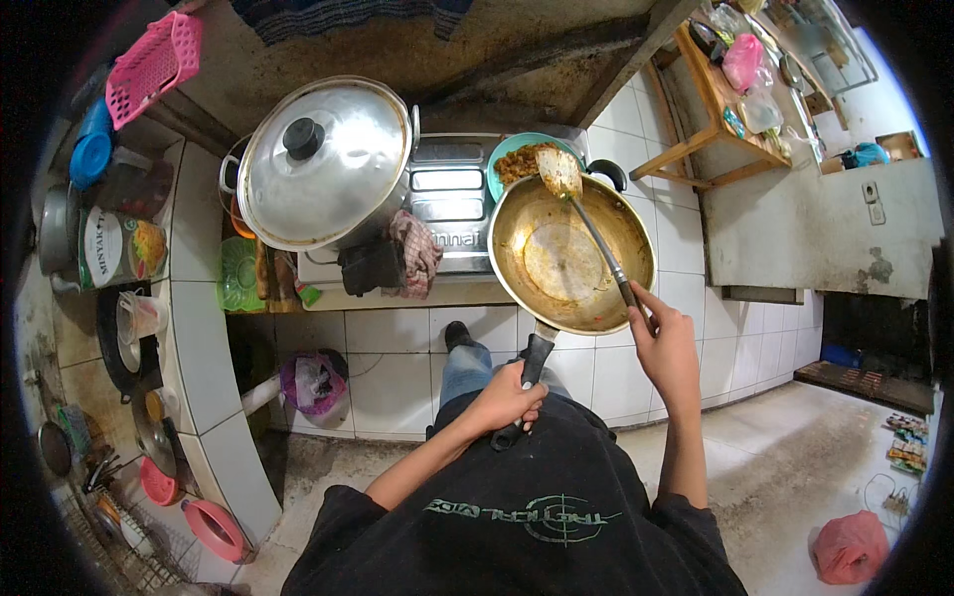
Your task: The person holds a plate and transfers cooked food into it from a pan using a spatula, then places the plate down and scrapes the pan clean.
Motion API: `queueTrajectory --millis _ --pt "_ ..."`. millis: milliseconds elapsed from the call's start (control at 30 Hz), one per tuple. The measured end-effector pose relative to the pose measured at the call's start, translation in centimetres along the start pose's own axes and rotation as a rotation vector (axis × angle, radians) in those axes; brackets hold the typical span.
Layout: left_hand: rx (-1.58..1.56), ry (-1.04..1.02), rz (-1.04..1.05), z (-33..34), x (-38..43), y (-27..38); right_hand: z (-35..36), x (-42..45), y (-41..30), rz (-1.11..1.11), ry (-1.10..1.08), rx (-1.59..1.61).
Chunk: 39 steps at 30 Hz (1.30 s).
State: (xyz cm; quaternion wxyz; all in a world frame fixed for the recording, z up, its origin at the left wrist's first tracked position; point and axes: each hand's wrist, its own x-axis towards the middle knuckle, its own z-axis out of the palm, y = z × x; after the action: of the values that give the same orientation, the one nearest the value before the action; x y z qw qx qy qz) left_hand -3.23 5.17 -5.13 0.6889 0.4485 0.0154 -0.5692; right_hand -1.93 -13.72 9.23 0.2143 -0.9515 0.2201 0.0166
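Observation:
My left hand (pixel 510 398) grips the black handle of a frying pan (pixel 563 261), which is held tilted above the front of the stove. Inside, the pan is bare metal with oily residue and a few food bits. My right hand (pixel 665 335) holds a long-handled spatula (pixel 600 242) across the pan. Its food-smeared blade lies over the pan's far rim, above a turquoise plate (pixel 496 160). Brown cooked food (pixel 518 162) is heaped on that plate, partly hidden by the blade and the pan.
A large lidded aluminium pot (pixel 328 186) stands on the left of the gas stove (pixel 447 179). Checked and black cloths (pixel 414 253) hang at its front edge. A green plastic bowl (pixel 240 272) sits left. A wooden table (pixel 715 97) with bags is at far right.

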Motion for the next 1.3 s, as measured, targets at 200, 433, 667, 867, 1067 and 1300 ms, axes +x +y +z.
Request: queueTrajectory --millis 200,433,667,867,1067,1300 --pt "0.018 -0.014 0.005 0.0 -0.1 0.4 -0.7 0.8 1.8 -0.025 0.004 -0.097" --pt "-0.006 -0.020 0.010 0.1 -0.1 0.3 -1.0 1.9 2.6 -0.176 0.019 -0.483" --pt "-0.036 -0.031 0.020 -0.1 0.1 0.2 -0.9 5.2 3.2 -0.262 0.099 -0.655" --pt "-0.070 -0.026 0.004 -0.1 -0.4 0.6 -3.4 2.9 2.0 -0.275 0.012 -0.737" --pt "-0.036 -0.028 0.013 0.0 -0.3 0.8 -1.6 5.4 3.2 -0.358 0.047 -0.808" --pt "-0.067 -0.038 0.007 0.1 -0.4 0.7 -3.8 5.4 1.8 -0.373 0.107 -0.855"
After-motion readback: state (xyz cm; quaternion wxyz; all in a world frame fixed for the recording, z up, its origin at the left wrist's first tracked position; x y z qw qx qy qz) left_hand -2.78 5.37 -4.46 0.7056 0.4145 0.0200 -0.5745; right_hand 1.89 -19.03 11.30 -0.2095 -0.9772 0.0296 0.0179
